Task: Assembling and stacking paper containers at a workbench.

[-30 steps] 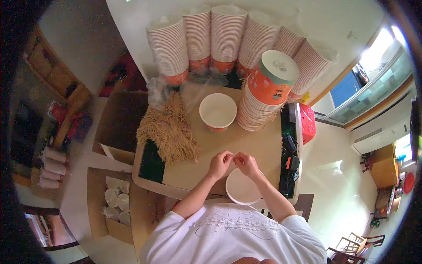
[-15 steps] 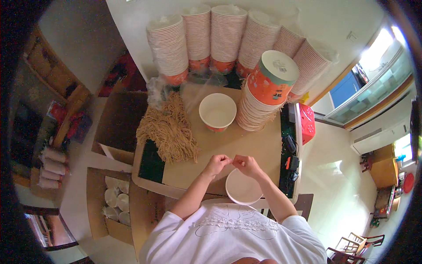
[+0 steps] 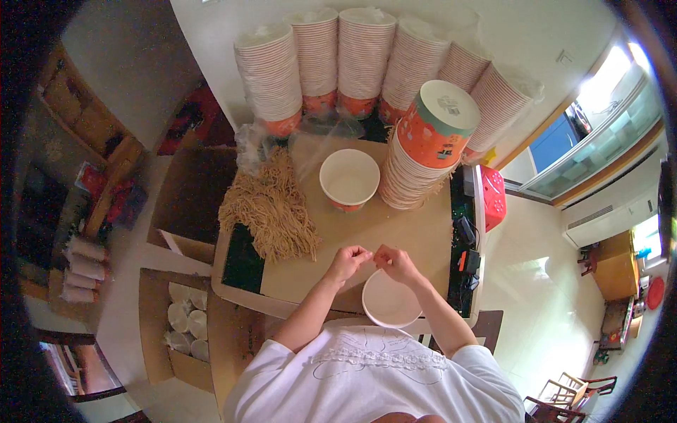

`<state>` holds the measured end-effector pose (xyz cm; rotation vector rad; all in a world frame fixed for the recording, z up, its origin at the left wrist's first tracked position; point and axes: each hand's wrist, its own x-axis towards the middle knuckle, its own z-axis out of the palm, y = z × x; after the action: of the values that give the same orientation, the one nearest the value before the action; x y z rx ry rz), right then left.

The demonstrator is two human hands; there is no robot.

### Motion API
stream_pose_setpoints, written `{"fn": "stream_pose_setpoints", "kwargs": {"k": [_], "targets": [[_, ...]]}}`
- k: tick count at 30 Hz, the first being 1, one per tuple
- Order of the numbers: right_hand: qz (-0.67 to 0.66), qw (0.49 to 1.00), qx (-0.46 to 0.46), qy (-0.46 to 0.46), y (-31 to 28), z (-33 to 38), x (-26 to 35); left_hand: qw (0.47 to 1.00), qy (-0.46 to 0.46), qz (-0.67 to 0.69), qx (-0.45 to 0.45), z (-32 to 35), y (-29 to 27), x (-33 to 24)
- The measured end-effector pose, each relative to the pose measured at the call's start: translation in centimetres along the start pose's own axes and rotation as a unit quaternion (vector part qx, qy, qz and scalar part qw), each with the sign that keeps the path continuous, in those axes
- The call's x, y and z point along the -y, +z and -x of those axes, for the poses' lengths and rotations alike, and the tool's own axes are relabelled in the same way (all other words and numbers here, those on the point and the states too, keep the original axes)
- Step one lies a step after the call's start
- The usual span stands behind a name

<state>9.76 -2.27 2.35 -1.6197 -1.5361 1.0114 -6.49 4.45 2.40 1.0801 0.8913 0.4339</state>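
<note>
- Two hands are noted, the left hand (image 3: 350, 262) and the right hand (image 3: 395, 266), brought close together with fingers curled; whether anything is clamped in the fingertips cannot be told.
- One white-lined tub (image 3: 391, 302) is positioned at the near table edge, its far rim partly covered by the right hand.
- One second tub (image 3: 350, 178) is stood upright, mid-table.
- One tan string heap (image 3: 271, 211) is found at left.
- One inverted tub stack (image 3: 429, 144) is placed at right.
- Six wrapped stacks (image 3: 367, 60) are counted behind.

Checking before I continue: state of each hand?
Left hand: closed in a pinch; contents too small to tell.
Right hand: closed, fingers curled; contents hidden.
</note>
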Motion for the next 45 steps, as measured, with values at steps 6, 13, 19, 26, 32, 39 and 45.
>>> {"fn": "stream_pose_setpoints", "kwargs": {"k": [6, 13, 19, 26, 32, 39, 45], "targets": [[-0.055, 0.997, -0.041, 0.032, 0.0, 0.0, 0.6, 0.989, 0.101, -0.098, -0.033, -0.5, 0.0, 0.1], [-0.020, 0.999, -0.032, 0.033, -0.2, 0.0, 0.9, 0.986, 0.121, -0.115, -0.030, -0.5, 0.3, 0.4], [0.024, 1.000, 0.013, 0.010, -0.8, -0.3, 1.5, 0.994, 0.097, -0.051, -0.026, -0.3, 0.5, 0.9], [0.028, 0.999, 0.025, 0.029, -0.5, -0.2, 0.0, 0.998, 0.060, 0.021, -0.008, 0.6, 0.8, -0.7], [-0.023, 0.996, 0.084, 0.027, -1.2, 0.0, -0.3, 0.995, -0.002, 0.093, 0.023, 1.0, 0.2, -1.5], [-0.033, 0.993, 0.104, 0.036, -1.6, 0.2, -0.1, 0.993, 0.005, 0.109, 0.036, 1.0, 0.0, -1.8], [-0.026, 0.991, 0.126, 0.022, -1.7, 0.1, -0.4, 0.991, -0.003, 0.135, 0.025, 0.8, -0.2, -1.6]]}}
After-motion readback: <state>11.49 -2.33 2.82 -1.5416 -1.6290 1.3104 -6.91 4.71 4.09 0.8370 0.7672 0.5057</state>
